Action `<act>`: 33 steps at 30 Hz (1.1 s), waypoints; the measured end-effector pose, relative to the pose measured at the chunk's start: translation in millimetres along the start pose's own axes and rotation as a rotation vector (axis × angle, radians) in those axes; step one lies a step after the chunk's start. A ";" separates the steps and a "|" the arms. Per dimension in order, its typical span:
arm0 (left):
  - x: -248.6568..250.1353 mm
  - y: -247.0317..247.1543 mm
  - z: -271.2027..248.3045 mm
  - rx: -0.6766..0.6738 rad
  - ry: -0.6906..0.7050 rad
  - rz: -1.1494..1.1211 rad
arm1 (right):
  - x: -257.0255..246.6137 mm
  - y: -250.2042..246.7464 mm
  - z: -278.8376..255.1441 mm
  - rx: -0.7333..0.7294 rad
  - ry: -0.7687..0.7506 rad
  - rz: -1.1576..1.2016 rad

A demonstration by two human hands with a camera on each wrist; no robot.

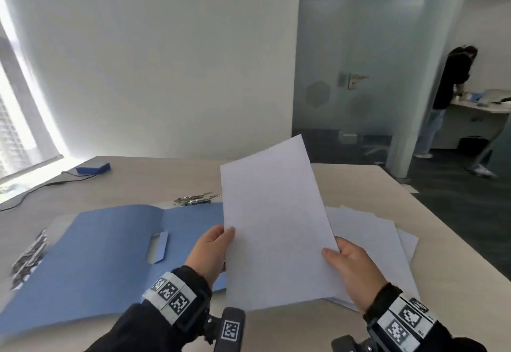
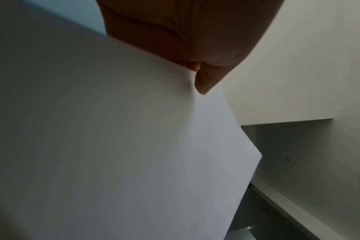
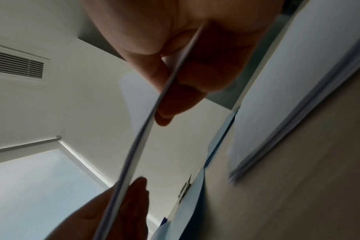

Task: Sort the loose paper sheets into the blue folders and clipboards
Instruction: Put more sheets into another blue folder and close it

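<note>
I hold a thin bundle of white paper sheets (image 1: 273,221) tilted up above the table. My left hand (image 1: 213,252) pinches its left edge, thumb on the front. My right hand (image 1: 348,268) pinches its right edge, thumb on top. The left wrist view shows the sheets (image 2: 123,146) from behind under my left hand (image 2: 195,48). Edge-on in the right wrist view, the bundle (image 3: 146,126) sits between thumb and fingers of my right hand (image 3: 175,65). An open blue folder (image 1: 96,257) lies flat to the left. More loose sheets (image 1: 381,238) lie spread behind the held ones.
Metal clips (image 1: 196,199) lie beyond the folder, and another clip (image 1: 27,257) sits at its left edge. A blue box (image 1: 92,168) with a cable rests at the far left of the table (image 1: 442,255). A person (image 1: 448,97) stands at a desk far right.
</note>
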State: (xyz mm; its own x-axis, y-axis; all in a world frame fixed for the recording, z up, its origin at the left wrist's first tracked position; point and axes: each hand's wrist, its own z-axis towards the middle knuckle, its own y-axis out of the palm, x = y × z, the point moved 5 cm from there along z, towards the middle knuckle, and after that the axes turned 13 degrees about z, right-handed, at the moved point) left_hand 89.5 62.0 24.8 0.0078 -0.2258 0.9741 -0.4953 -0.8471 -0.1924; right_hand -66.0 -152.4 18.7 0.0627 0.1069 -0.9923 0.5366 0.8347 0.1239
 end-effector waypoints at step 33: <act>-64.9 -240.3 -86.9 0.638 0.170 -0.430 | 77.8 188.2 73.9 -0.127 0.292 -0.084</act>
State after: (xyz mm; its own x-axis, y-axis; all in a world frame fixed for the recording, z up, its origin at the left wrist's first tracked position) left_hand 132.5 322.1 18.1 -0.0725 0.2171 0.9735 0.1161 -0.9676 0.2244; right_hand 102.0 -26.9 -35.5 -0.2313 0.1700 -0.9579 0.4191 0.9060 0.0596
